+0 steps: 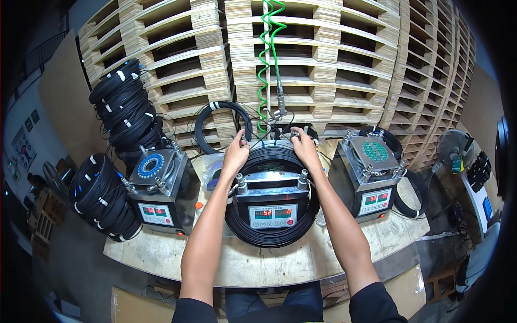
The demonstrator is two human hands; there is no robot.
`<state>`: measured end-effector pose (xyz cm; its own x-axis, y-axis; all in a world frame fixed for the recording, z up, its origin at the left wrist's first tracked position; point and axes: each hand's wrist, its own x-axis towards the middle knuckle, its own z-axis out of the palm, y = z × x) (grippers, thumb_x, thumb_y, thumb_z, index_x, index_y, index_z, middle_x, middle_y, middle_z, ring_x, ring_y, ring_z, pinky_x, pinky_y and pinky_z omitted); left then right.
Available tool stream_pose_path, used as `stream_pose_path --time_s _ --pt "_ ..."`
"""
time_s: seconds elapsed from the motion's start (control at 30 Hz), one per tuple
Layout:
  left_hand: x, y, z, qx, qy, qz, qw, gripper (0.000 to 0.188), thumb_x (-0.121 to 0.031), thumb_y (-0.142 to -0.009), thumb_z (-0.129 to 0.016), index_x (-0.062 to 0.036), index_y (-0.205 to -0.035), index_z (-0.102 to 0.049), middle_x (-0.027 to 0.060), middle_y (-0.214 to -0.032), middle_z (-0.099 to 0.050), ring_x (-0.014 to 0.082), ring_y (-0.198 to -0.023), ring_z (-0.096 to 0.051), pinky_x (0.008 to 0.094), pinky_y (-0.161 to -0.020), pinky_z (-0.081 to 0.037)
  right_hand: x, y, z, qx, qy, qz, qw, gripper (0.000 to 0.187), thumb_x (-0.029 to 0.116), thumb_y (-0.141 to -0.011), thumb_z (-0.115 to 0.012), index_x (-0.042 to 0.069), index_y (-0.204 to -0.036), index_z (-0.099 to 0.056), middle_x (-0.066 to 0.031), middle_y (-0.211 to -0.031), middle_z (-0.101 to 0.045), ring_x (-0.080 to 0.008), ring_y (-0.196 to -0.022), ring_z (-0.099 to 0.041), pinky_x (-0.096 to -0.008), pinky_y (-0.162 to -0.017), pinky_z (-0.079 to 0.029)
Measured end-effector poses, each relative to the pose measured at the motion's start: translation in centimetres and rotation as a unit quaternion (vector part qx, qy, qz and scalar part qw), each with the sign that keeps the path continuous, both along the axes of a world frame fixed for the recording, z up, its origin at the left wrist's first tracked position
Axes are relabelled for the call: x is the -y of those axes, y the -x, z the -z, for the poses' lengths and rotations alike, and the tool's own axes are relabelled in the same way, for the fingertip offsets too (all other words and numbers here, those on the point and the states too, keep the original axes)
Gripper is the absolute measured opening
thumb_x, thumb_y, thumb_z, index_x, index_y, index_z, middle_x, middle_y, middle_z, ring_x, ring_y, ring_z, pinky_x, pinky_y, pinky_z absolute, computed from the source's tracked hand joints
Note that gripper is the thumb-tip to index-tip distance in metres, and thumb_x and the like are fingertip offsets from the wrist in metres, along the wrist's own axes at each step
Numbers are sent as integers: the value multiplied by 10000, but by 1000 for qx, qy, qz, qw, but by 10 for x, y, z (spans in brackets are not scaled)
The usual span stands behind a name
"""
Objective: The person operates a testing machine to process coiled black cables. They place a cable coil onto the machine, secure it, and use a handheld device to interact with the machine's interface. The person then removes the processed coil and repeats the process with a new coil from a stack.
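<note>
Both arms reach over the middle grinding-type machine (272,213), a metal box with a lit red display on its front panel. A large coil of black cable (269,237) hangs around this machine. Past its far side, my left hand (238,153) is closed, fingers pinched on a small dark metal piece at the machine's back left. My right hand (304,150) is likewise closed on a similar small piece at the back right. Their exact kind is too small to tell. Silver posts (242,185) stand at the near corners of the machine's top.
Similar machines flank it: one with a blue ring (151,166), one with a green disc pattern (375,151). Stacked black cable coils (126,107) rise at left. A green spiral hose (264,59) with an air gun (280,99) hangs before wooden pallets (355,64). An orange-capped bottle (198,206) stands nearby.
</note>
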<state>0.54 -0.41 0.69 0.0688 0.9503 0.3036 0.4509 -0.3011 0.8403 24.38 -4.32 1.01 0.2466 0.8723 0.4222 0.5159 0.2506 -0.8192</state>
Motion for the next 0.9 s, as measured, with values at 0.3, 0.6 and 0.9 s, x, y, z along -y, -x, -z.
stream_pose_path --time_s 0.3,0.6,0.9 --pt "4 0 -4 9 9 -4 1000 584 -104 -880 -532 -157 -1459 -474 149 -1103 -687 258 -1048 -646 349 -949 -463 -12 -5 11 14 46 27 998 485 343 -878 -557 106 -1299 -599 -239 -1158 -672 -386 -1121 -633 -414 -983 -476" --pt "-11 -2 3 1 -21 11 1000 594 -93 -847 -473 -92 -1441 -479 143 -985 -635 239 -891 -604 341 -838 -464 -6 -6 0 29 -10 -11 999 437 224 -889 -570 54 -1291 -592 -269 -1070 -676 -367 -1014 -666 -406 -918 -499" --pt "-1 -2 -3 15 -4 27 1000 641 -78 -842 -526 -121 -1476 -443 90 -931 -626 216 -822 -606 332 -812 -481 -3 -6 2 26 25 16 999 502 300 -892 -542 86 -1345 -573 -278 -1140 -664 -384 -1086 -650 -411 -973 -480"
